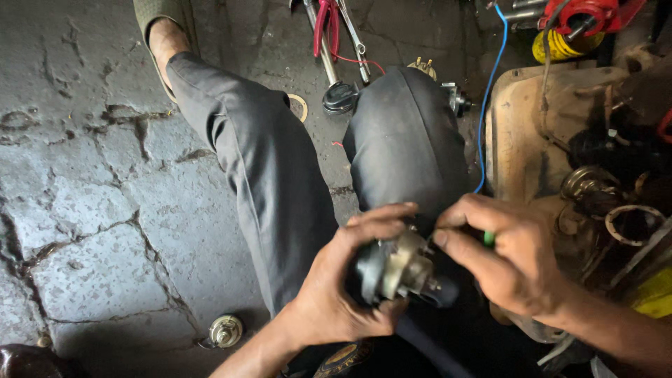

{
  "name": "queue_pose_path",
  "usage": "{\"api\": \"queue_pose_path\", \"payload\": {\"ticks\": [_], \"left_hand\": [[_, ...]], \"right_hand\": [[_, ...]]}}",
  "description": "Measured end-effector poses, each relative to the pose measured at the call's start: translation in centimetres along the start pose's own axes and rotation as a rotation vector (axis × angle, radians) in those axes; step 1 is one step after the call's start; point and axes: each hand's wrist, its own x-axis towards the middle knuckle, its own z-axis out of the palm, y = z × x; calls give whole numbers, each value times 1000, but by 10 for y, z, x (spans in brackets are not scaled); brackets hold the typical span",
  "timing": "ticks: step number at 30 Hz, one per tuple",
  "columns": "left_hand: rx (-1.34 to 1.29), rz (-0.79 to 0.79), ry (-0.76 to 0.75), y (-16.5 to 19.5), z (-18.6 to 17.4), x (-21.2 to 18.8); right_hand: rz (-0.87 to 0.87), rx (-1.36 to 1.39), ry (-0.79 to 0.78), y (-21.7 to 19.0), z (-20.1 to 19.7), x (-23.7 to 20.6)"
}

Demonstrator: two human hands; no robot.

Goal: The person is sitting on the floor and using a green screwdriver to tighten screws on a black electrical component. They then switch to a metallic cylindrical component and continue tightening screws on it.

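My left hand point(343, 287) grips a small greasy metal motor part point(395, 269), round with a short shaft sticking out toward the right. My right hand point(507, 255) is closed on a green-handled tool point(488, 239), of which only a bit of the handle shows between the fingers; its tip is hidden against the part. Both hands meet over my lap, above my grey trouser legs point(280, 168).
Cracked stone floor point(105, 210) lies to the left, with a small round metal piece point(225, 331) on it. Red-handled pliers point(326, 24) and wrenches lie beyond my knees. A blue wire point(490, 84) runs beside a dirty engine casing point(553, 119) at right.
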Motion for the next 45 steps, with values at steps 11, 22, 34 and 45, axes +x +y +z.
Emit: {"api": "queue_pose_path", "payload": {"ticks": [11,22,34,45], "left_hand": [[1043,730,-271,11,-1,6],[203,190,-50,0,10,-4],[81,98,-68,12,11,0],[353,216,-263,15,-3,16]], "right_hand": [[801,1035,-426,35,-18,-10],[-484,-356,200,-3,-17,-26],[-543,-323,116,8,-9,-20],[494,612,-380,42,-34,-10]]}}
